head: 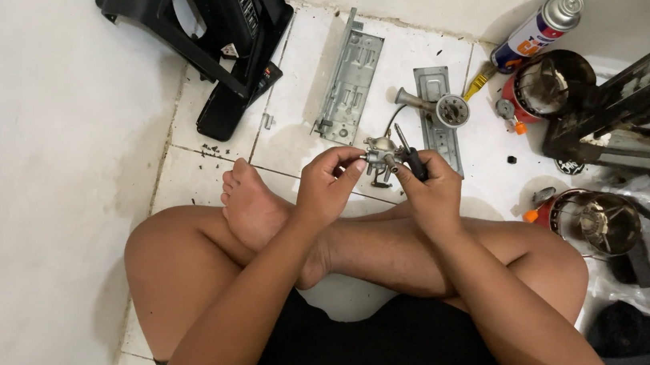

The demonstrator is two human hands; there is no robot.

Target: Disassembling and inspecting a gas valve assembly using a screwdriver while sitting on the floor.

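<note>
While I sit cross-legged on the tiled floor, my left hand pinches a small metal valve body above my shins, and my right hand has its grip closed around a black-handled screwdriver set against it. Beyond lie two grey metal brackets, a round metal burner part, and farthest a spray can.

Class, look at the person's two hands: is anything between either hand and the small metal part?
Nothing visible. The left hand pinches the metal part directly, and the right hand holds a screwdriver whose tip is at the part.
</note>
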